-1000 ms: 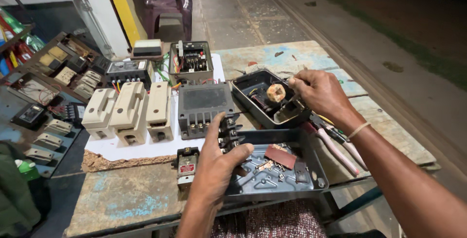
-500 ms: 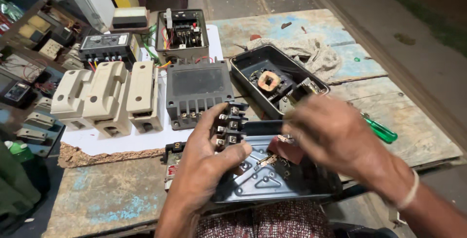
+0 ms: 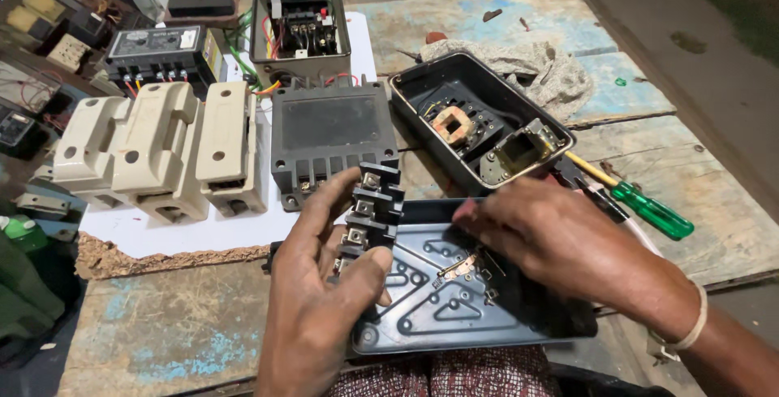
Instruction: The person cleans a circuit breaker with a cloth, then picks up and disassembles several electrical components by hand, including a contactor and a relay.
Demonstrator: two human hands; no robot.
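My left hand [image 3: 320, 283] grips a black terminal block [image 3: 369, 206] with metal screws, holding it upright at the left edge of a dark tray-like cover [image 3: 454, 316] that rests on my lap at the table's front. My right hand [image 3: 560, 243] reaches into that cover, fingertips down near small brass contact strips [image 3: 458, 269]; whether it pinches one I cannot tell. Just beyond my right hand lies an open black housing [image 3: 487, 125] with a copper coil and a metal core inside.
A grey finned unit [image 3: 329, 141], cream fuse carriers [image 3: 154, 149], an opened starter box [image 3: 300, 28] and a black relay [image 3: 158, 52] sit behind on white paper. A green-handled screwdriver [image 3: 649, 209] lies at right beside a grey rag [image 3: 544, 68]. More parts crowd the left shelf.
My right hand left the open black housing and came down into the dark cover. My left hand lifted the terminal block upright. The camera tilted closer to the table.
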